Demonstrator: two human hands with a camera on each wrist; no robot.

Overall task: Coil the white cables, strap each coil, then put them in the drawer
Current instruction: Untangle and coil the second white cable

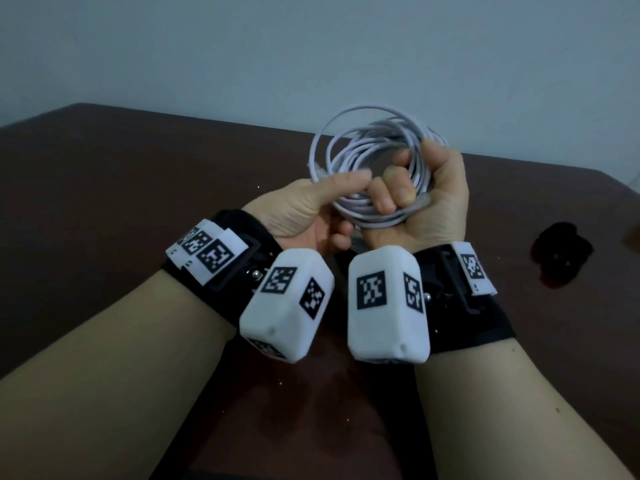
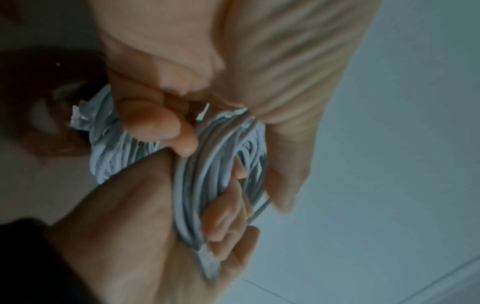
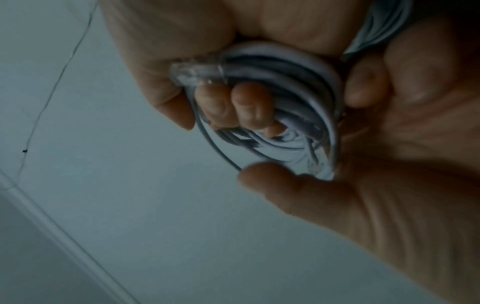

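While both forearms are raised above the dark brown worktop point(image 1: 138, 174), the white cable coil point(image 1: 377, 150) is held in the air between the two hands, clear of the surface. The right hand point(image 1: 426, 202) has its fingers curled through the middle of the coil and closed round the bundled strands, so that the loops stand up above the fist; in the right wrist view a clear plastic connector point(image 3: 197, 74) at one cable end lies against the palm, just beside the curled fingertips point(image 3: 249, 105). The left hand point(image 1: 304, 209) grips the near side of the same coil, its thumb laid along the strands and its fingers curled beneath them, touching the right hand's knuckles. In the left wrist view a second clear connector point(image 2: 80, 117) sticks out past the left thumb, blurred. Each wrist carries a black strap with a white camera block point(image 1: 287, 303) printed with black-and-white square markers. On the worktop to the right, well apart from the hands, lies a small black heap point(image 1: 561, 254) whose nature cannot be made out. A pale wall point(image 1: 311, 46) rises behind the worktop.
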